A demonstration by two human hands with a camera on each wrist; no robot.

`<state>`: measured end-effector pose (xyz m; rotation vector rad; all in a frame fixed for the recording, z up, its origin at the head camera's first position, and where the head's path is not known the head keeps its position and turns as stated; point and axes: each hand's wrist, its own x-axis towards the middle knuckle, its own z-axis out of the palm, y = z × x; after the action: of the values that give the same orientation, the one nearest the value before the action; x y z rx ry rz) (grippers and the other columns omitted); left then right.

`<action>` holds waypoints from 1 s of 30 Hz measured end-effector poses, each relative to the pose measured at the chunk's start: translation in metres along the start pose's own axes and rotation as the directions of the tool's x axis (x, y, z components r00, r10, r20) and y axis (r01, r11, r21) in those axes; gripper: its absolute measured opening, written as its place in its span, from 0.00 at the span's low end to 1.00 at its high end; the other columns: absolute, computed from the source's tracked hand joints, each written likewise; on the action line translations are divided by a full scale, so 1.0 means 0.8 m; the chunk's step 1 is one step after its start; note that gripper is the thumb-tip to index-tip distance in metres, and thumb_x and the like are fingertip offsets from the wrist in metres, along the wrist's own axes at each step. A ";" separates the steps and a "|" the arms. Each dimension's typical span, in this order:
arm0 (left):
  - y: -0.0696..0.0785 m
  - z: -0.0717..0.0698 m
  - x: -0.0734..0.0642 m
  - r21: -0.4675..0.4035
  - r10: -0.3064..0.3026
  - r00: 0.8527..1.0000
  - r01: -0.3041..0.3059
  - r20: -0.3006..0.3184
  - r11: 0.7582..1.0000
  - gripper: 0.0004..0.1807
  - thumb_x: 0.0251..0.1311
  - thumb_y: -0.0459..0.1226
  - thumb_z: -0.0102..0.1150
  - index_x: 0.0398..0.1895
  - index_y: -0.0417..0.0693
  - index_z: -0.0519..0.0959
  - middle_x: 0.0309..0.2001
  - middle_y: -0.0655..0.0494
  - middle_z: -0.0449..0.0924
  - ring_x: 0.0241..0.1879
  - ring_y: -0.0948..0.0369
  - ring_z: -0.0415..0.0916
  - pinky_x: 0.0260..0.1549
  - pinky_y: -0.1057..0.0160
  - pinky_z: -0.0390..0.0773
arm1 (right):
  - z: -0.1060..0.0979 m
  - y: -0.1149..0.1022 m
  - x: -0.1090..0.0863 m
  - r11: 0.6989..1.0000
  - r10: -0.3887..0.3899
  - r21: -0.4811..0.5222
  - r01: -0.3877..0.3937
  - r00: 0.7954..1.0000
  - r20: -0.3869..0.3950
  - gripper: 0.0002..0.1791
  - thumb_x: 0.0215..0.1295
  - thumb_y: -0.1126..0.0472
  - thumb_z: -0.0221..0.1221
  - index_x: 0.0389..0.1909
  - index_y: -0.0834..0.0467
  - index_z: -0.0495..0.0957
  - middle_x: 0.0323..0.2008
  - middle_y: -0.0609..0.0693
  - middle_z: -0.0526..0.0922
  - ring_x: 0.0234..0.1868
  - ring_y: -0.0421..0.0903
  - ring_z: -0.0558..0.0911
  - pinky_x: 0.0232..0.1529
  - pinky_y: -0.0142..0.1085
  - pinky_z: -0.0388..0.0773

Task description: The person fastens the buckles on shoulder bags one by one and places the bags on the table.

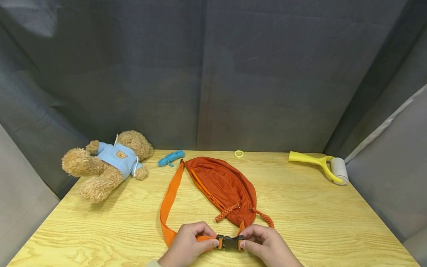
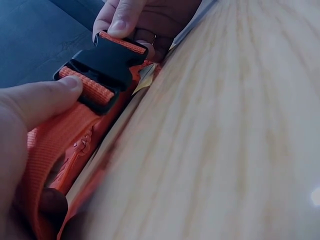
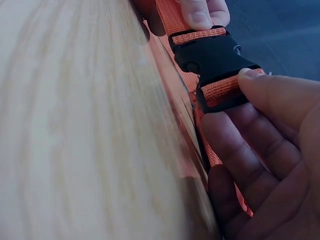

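Observation:
A black side-release buckle (image 1: 230, 243) on an orange strap (image 1: 169, 202) is held low at the front of the table, its two halves joined. My left hand (image 1: 191, 243) pinches the buckle's left end, thumb on the webbing. At the other end my right hand (image 1: 267, 244) pinches the buckle between thumb and fingers, as the right wrist view shows with the buckle (image 3: 212, 60) close up. The strap belongs to a rust-red waist bag (image 1: 230, 181) that lies flat just beyond my hands. Two braided zip pulls hang from the bag.
Left of the bag lies a teddy bear (image 1: 121, 159) in a light blue hoodie. A blue cord bundle (image 1: 171, 158) and a small yellow ring (image 1: 238, 154) lie at the back. A yellow-handled roller (image 1: 317, 163) is at the right edge. Dark curtains enclose the table.

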<state>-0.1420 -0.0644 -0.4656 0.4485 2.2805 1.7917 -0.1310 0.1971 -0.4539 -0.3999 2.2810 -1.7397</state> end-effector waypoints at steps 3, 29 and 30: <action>0.000 0.001 0.000 0.008 0.009 1.000 -0.009 0.009 1.000 0.05 0.57 0.40 0.74 0.32 0.53 0.86 0.31 0.62 0.86 0.32 0.66 0.81 0.33 0.67 0.78 | 0.000 0.000 0.000 1.000 0.002 0.000 -0.002 1.000 0.005 0.09 0.64 0.61 0.67 0.41 0.62 0.83 0.35 0.51 0.84 0.33 0.38 0.80 0.34 0.32 0.77; 0.000 0.003 0.000 -0.002 0.024 1.000 -0.024 0.012 1.000 0.05 0.58 0.39 0.73 0.33 0.52 0.85 0.31 0.61 0.85 0.30 0.66 0.80 0.31 0.68 0.78 | -0.001 -0.003 -0.003 1.000 0.010 -0.029 -0.010 1.000 0.010 0.11 0.64 0.57 0.67 0.41 0.61 0.83 0.35 0.51 0.85 0.35 0.40 0.81 0.36 0.32 0.78; 0.000 0.003 0.000 0.002 0.026 1.000 -0.026 0.013 1.000 0.05 0.58 0.39 0.73 0.33 0.52 0.85 0.31 0.61 0.85 0.30 0.66 0.79 0.31 0.68 0.78 | -0.001 -0.003 -0.003 1.000 0.009 -0.029 -0.009 1.000 0.011 0.11 0.64 0.57 0.67 0.41 0.61 0.83 0.35 0.51 0.85 0.35 0.40 0.81 0.36 0.32 0.78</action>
<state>-0.1413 -0.0618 -0.4661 0.4900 2.2784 1.7938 -0.1288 0.1979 -0.4515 -0.4030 2.2989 -1.6976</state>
